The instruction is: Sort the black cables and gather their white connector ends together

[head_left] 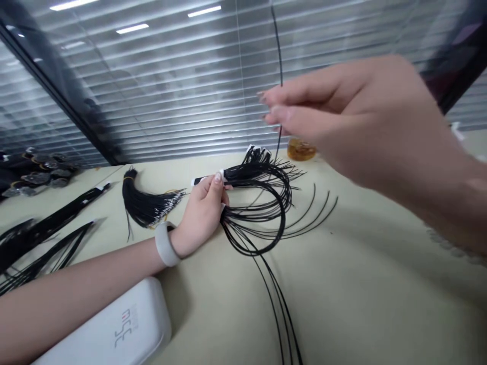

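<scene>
My left hand (203, 213) rests on the pale table and is closed on a bundle of thin black cords (262, 203) that loops round to its right. A white bangle (165, 243) sits on that wrist. My right hand (342, 116) is raised above the table, thumb and fingers pinched on a single black cord (279, 61) that runs up out of view and down toward the bundle. A few loose cords (315, 213) curve on the table to the right of the loop.
A tied black cord bundle with metal ends (146, 205) lies left of my left hand. More black cord bundles (45, 233) lie at the far left. A white case (122, 329) sits by my forearm. An amber tape roll (300, 149) stands by the window blinds (190, 91).
</scene>
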Demonstrator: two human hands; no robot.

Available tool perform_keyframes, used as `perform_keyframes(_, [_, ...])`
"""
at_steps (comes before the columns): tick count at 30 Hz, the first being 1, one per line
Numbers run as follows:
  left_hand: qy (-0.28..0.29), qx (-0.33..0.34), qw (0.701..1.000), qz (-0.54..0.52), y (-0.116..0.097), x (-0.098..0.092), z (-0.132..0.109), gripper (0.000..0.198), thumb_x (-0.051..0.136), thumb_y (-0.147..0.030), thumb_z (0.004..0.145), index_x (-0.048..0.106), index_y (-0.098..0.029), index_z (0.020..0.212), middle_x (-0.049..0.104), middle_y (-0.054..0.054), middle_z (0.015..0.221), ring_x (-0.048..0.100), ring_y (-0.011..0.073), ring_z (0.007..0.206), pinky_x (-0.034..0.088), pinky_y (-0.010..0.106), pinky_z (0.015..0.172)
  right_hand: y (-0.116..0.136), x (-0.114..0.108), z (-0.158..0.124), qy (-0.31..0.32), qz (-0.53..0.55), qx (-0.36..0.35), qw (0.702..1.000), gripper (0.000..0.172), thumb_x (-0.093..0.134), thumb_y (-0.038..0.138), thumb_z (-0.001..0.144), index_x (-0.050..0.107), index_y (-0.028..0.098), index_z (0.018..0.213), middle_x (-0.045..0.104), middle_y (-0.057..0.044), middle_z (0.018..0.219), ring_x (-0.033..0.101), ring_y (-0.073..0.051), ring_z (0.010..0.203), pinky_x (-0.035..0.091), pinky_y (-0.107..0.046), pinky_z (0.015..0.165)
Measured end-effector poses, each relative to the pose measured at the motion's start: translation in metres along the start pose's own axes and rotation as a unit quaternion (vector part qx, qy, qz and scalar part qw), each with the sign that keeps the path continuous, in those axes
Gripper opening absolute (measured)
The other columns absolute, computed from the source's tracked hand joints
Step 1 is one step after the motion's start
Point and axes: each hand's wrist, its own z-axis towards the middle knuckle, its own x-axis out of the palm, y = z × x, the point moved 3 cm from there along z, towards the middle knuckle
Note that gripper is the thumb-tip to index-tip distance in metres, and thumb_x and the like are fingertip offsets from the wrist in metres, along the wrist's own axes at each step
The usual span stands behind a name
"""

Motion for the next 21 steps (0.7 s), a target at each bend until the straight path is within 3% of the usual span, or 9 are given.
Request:
perform_keyframes(3, [0.018, -0.003, 1.000, -0.001, -0.001, 0.001, -0.001, 0.042, 0.037, -0.039, 0.091, 0.047, -0.018, 0.057, 0.047, -0.001, 0.053, 0.042, 0.0110, 0.049, 0.034, 0.024, 0.050, -0.014, 0.021, -0.006, 0.000, 0.094, 0.068, 0.993, 0.018, 0.052, 0.022, 0.085, 0.065, 0.018, 0.096, 0.062, 0.003, 0.066, 0.059, -0.009, 0.057, 0.042, -0.023, 0.054])
perform_keyframes(6, [0.033, -0.011, 0.999, 0.002, -0.002, 0.001, -0.001, 0.039, 0.038, -0.037, 0.091, 0.047, -0.019, 0.057, 0.047, -0.002, 0.052, 0.042, 0.0116, 0.049, 0.034, 0.024, 0.050, -0.040, 0.054, -0.018, 0.078, 0.109, 0.095, 0.986, 0.031, 0.051, 0.014, 0.085, 0.054, 0.018, 0.116, 0.060, 0.004, 0.063, 0.058, -0.009, 0.056, 0.044, -0.021, 0.054])
perform_keyframes(8, [0.046, -0.024, 0.999, 0.007, -0.003, 0.002, -0.002, 0.039, 0.038, -0.036, 0.090, 0.047, -0.019, 0.056, 0.046, -0.002, 0.051, 0.042, 0.0120, 0.049, 0.034, 0.024, 0.049, -0.059, 0.071, -0.026, 0.112, 0.094, 0.097, 0.984, 0.015, 0.052, 0.017, 0.084, 0.062, 0.016, 0.095, 0.062, 0.001, 0.070, 0.056, -0.009, 0.058, 0.043, -0.022, 0.054])
perform_keyframes(10, [0.051, -0.036, 0.998, 0.008, -0.004, 0.003, -0.002, 0.039, 0.039, -0.035, 0.090, 0.047, -0.019, 0.055, 0.046, -0.002, 0.050, 0.041, 0.0119, 0.048, 0.034, 0.024, 0.048, -0.074, 0.080, -0.033, 0.118, 0.091, 0.105, 0.983, 0.011, 0.056, 0.024, 0.081, 0.063, 0.016, 0.084, 0.063, 0.000, 0.074, 0.056, -0.010, 0.061, 0.042, -0.022, 0.056])
perform_keyframes(15, [0.045, -0.043, 0.998, -0.010, -0.004, 0.004, -0.002, 0.039, 0.038, -0.031, 0.090, 0.047, -0.019, 0.054, 0.047, -0.001, 0.050, 0.043, 0.0126, 0.049, 0.036, 0.024, 0.048, -0.083, 0.078, -0.039, 0.055, 0.093, 0.093, 0.990, 0.018, 0.059, 0.032, 0.079, 0.060, 0.015, 0.073, 0.056, 0.002, 0.060, 0.047, -0.009, 0.054, 0.035, -0.022, 0.051])
perform_keyframes(21, [0.015, -0.032, 0.999, 0.006, 0.003, 0.001, 0.001, 0.041, 0.038, -0.032, 0.089, 0.048, -0.019, 0.051, 0.049, 0.000, 0.053, 0.044, 0.0131, 0.052, 0.036, 0.024, 0.052, -0.089, 0.080, -0.040, 0.079, 0.128, 0.091, 0.984, 0.024, 0.062, 0.035, 0.075, 0.057, 0.014, 0.065, 0.053, 0.002, 0.057, 0.044, -0.008, 0.053, 0.034, -0.022, 0.050])
